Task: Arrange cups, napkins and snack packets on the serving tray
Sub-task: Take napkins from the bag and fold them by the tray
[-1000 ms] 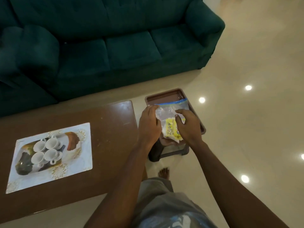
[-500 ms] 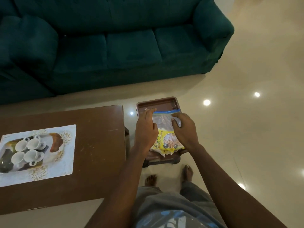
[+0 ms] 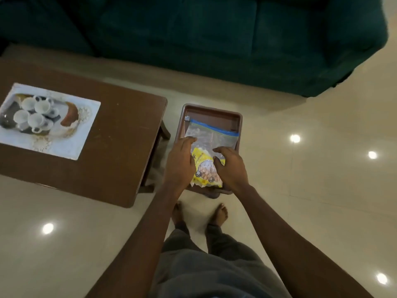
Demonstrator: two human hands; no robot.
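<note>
A brown serving tray [image 3: 211, 110] sits on a low stool to the right of the table. In it lies a clear zip bag with a blue seal [image 3: 211, 134], and a yellow snack packet [image 3: 204, 168] is inside the bag. My left hand [image 3: 180, 162] holds the bag's left side with its fingers stretched along the edge. My right hand [image 3: 231, 166] holds the right side, thumb on the yellow packet. Several white cups [image 3: 32, 114] stand on a dark tray at the table's left end, far from both hands.
The brown wooden table [image 3: 120, 147] carries a white placemat [image 3: 64, 145] under the cups. A dark green sofa [image 3: 214, 39] runs along the back. My bare feet [image 3: 219, 214] stand on the glossy cream floor just before the stool.
The bag has come down to lie flatter in the tray and both hands have spread over it. The view has tilted down, bringing my feet into sight.
</note>
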